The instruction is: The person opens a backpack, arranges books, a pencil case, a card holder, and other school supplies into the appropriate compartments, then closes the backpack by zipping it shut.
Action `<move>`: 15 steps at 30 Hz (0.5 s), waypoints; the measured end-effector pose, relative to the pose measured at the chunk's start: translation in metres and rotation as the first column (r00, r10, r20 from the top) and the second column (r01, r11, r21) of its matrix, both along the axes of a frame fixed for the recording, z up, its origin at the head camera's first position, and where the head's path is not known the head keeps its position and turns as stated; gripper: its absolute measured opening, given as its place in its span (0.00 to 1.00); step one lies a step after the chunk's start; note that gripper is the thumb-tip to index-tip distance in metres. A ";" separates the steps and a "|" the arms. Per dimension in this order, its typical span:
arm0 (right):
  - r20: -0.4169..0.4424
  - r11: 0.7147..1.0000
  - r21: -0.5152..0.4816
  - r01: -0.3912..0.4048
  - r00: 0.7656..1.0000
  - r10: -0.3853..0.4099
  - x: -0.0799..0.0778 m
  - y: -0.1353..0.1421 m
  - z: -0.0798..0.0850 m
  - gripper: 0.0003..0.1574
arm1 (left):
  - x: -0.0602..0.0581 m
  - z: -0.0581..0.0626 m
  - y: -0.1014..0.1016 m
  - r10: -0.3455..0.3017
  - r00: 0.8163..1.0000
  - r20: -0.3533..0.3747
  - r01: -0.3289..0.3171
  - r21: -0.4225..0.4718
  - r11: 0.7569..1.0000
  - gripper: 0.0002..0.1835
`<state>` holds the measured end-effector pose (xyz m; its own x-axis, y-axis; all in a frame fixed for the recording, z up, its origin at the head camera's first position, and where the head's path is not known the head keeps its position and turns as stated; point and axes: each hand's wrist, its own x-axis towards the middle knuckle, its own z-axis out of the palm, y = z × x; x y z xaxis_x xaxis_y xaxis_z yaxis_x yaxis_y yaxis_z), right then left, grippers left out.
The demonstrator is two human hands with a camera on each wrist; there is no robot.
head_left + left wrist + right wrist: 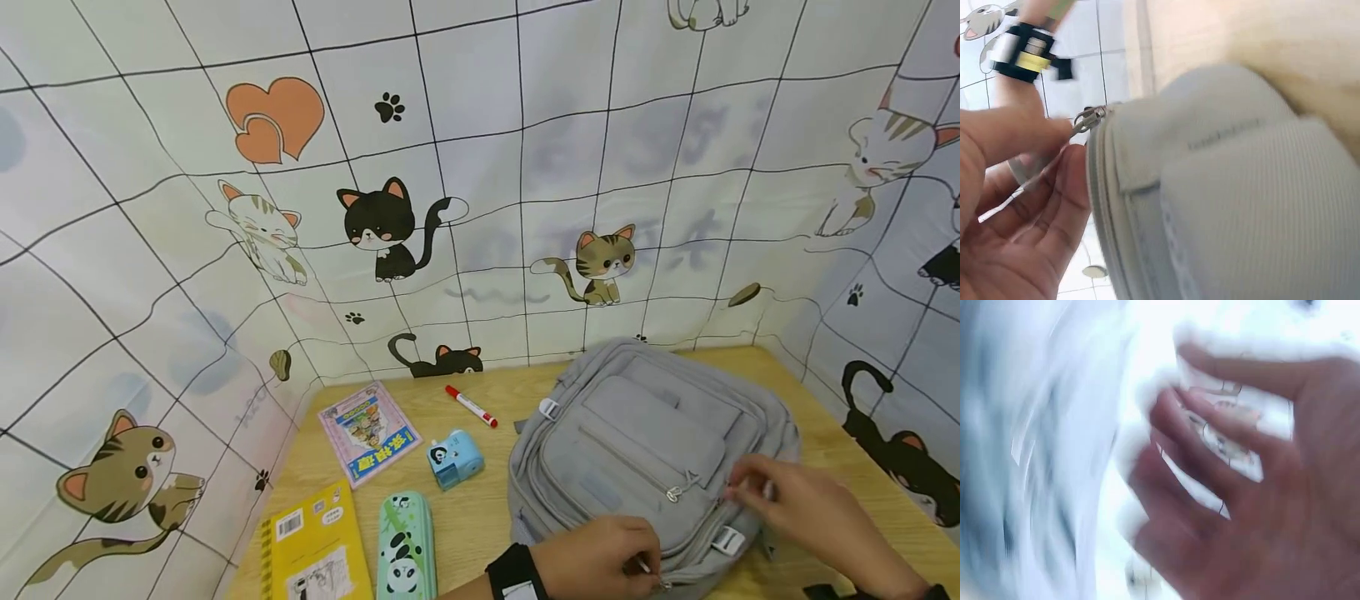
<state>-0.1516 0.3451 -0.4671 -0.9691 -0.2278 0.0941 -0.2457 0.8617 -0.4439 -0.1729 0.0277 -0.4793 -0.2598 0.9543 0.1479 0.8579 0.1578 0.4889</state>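
A grey backpack (637, 450) lies on the wooden table, its front pocket facing up. At its near edge my left hand (600, 554) pinches a zipper pull (1088, 119) between thumb and fingers, as the left wrist view shows. The zipper track (1107, 212) runs along the bag's edge beside those fingers. My right hand (795, 504) is at the right side of the backpack. In the blurred right wrist view, the right hand's fingers (1197, 444) are loosely bent and apart from the thumb, with nothing seen between them. Another zipper pull (673, 493) hangs on the front pocket.
Left of the backpack lie a red-capped marker (471, 406), a blue panda pencil sharpener (455, 459), a pink booklet (370, 433), a green panda pencil case (406, 546) and a yellow spiral notebook (318, 546). A cat-print cloth (480, 167) stands around the table (498, 467).
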 end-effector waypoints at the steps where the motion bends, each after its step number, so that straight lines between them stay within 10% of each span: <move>1: -0.029 0.985 -0.078 -0.157 0.988 0.155 0.003 -0.010 0.000 0.08 | 0.001 0.000 -0.001 0.023 1.000 -0.020 -0.023 0.002 1.000 0.02; 4: -0.029 0.808 -0.276 -0.521 0.845 0.535 0.006 -0.034 -0.009 0.13 | 0.003 -0.003 -0.004 0.077 0.996 -0.049 -0.077 0.009 0.997 0.02; 6: -0.009 0.737 -0.318 -0.596 0.780 0.626 0.006 -0.044 -0.016 0.11 | 0.004 -0.005 -0.006 0.099 0.993 -0.061 -0.099 0.011 0.995 0.03; 15: 0.106 0.691 -0.461 -0.557 0.738 0.666 0.004 -0.047 -0.031 0.06 | 0.007 -0.016 -0.027 0.164 0.978 0.131 -0.178 0.098 0.979 0.09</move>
<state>-0.1472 0.2979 -0.4980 -0.6241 -0.7767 0.0852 -0.4929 0.3067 -0.8142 -0.1655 0.0008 -0.4954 -0.4403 0.8740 0.2055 0.7556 0.2371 0.6106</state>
